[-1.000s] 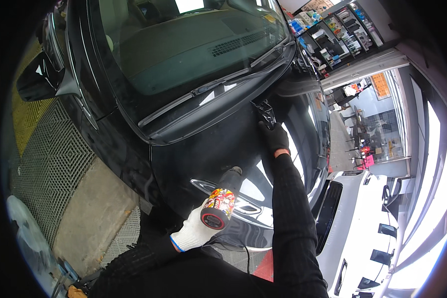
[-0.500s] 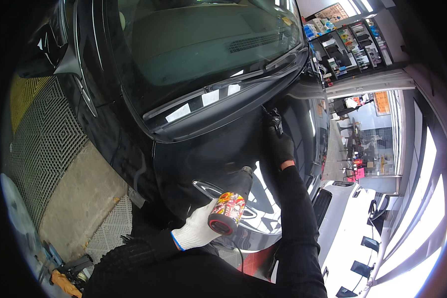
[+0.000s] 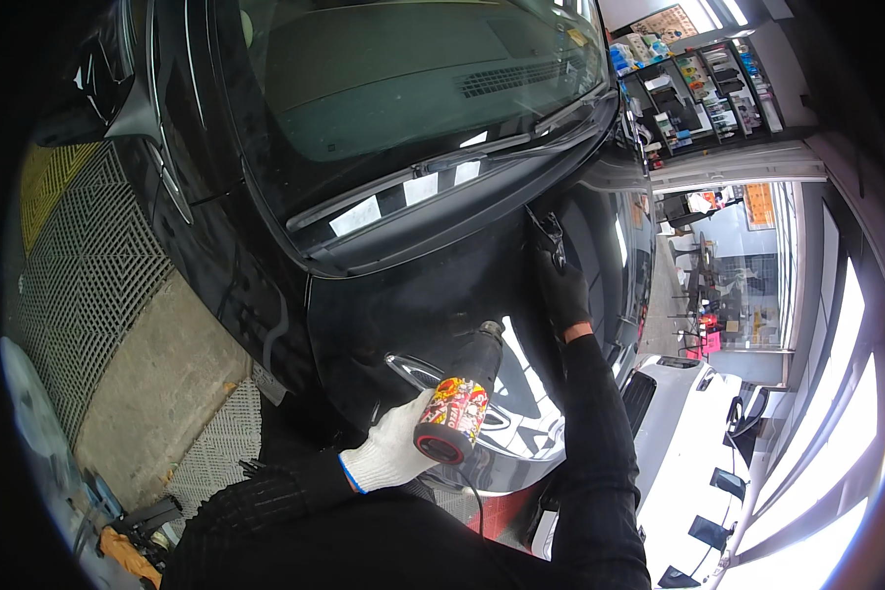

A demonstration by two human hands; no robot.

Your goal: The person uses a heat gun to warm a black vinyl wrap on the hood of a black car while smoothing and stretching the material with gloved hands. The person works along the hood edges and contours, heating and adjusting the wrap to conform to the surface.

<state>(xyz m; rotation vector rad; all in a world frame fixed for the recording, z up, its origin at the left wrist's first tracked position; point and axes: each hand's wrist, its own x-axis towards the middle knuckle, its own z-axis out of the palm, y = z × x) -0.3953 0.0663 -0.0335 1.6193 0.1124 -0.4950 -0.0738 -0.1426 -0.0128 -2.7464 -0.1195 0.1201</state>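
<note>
My left hand (image 3: 393,447), in a white knit glove with a blue cuff edge, is closed round a heat gun (image 3: 452,411) with a colourful patterned body. The gun's dark nozzle points away from me over the black car hood (image 3: 413,305), and a cord hangs from it. My right hand (image 3: 560,285), in a black glove, reaches to the far part of the hood near the windshield base. Its fingers are closed on a small glossy black piece whose kind I cannot make out, held at the hood surface.
Beyond the hood lie the wiper (image 3: 433,162) and windshield (image 3: 413,88). The side mirror (image 3: 88,98) juts out at the left above grey floor grating (image 3: 98,265). A white car (image 3: 678,433) stands at the right. Stocked shelves (image 3: 698,98) are at the far right.
My right hand has shifted very slightly nearer and to the right. The heat gun's nozzle has tilted slightly farther away, with my left hand still holding it.
</note>
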